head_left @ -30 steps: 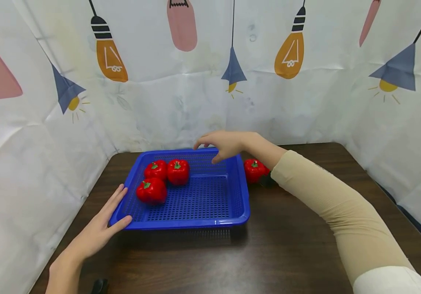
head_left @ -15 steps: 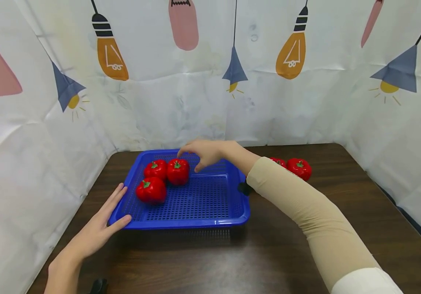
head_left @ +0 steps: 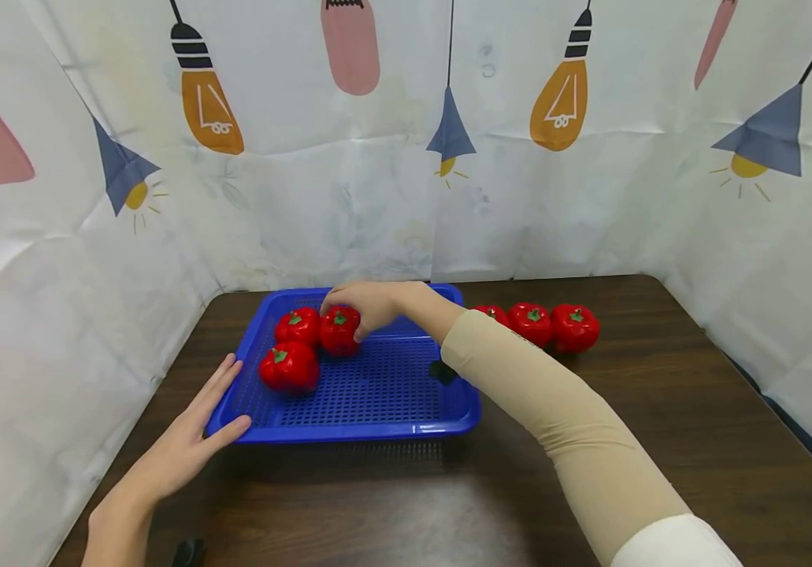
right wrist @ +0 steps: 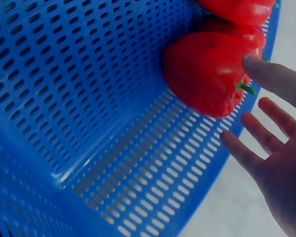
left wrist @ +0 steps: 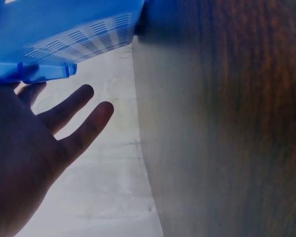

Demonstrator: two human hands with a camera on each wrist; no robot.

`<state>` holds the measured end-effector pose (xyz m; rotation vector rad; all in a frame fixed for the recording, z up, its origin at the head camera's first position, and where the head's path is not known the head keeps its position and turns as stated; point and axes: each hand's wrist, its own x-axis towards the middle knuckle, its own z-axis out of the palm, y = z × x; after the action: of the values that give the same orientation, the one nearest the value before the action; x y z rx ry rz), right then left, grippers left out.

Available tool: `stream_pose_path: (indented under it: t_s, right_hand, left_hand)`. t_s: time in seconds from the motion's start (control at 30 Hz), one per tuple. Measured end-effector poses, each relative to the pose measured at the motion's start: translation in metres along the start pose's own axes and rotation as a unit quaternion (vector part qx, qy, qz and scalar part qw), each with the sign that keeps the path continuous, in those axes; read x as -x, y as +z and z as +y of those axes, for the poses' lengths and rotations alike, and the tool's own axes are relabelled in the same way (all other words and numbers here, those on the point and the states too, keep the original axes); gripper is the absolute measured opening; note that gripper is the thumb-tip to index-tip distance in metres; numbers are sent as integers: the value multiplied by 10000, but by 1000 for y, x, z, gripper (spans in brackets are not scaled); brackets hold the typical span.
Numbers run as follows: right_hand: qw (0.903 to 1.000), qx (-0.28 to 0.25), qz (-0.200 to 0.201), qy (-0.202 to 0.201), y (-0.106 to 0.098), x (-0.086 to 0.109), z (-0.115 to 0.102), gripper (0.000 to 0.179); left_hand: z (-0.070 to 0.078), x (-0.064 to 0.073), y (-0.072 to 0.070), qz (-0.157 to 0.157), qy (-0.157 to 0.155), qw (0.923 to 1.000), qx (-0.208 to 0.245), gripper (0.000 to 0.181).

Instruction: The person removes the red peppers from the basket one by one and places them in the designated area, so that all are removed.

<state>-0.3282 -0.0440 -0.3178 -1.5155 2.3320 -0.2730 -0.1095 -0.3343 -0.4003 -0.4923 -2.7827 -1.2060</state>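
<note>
A blue perforated plastic basket (head_left: 377, 431) holds three red bell peppers with green stems at its left side: a rear one (head_left: 297, 326), a front one (head_left: 289, 368) and a right one (head_left: 339, 334). My right hand (head_left: 372, 304) reaches in over the right pepper. In the right wrist view the thumb (right wrist: 274, 76) overlaps that pepper (right wrist: 202, 74), while the other fingers (right wrist: 241, 150) stay spread and apart from it. My left hand (head_left: 177, 449) rests at the basket's left rim, fingers fairly straight. The left wrist view shows its spread fingers (left wrist: 86, 131) beside the basket's underside.
Right of the basket, more red bell peppers stand in a row on the dark wood table (head_left: 661, 409): one (head_left: 574, 328) at the end, one (head_left: 530, 323) beside it, and one (head_left: 492, 314) partly behind my sleeve. A patterned white curtain (head_left: 349, 213) encloses the back and sides.
My right hand has moved left and down to the right pepper in the basket. The row of peppers on the table has come out from behind my arm. My left hand stays put.
</note>
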Motion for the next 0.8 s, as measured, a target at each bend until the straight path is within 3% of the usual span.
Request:
stream_pose_path:
  t_s: [0.3,0.8]
  right_hand:
    - [9995,-87,-249,152,10,-10,-3,64]
    - [9998,-112,-73,159,17,-11,4,63]
  left_hand:
    - [3,1,0,-27,-29,10000,16,80]
    - [2,1,0,-92,-68,9999,73,80]
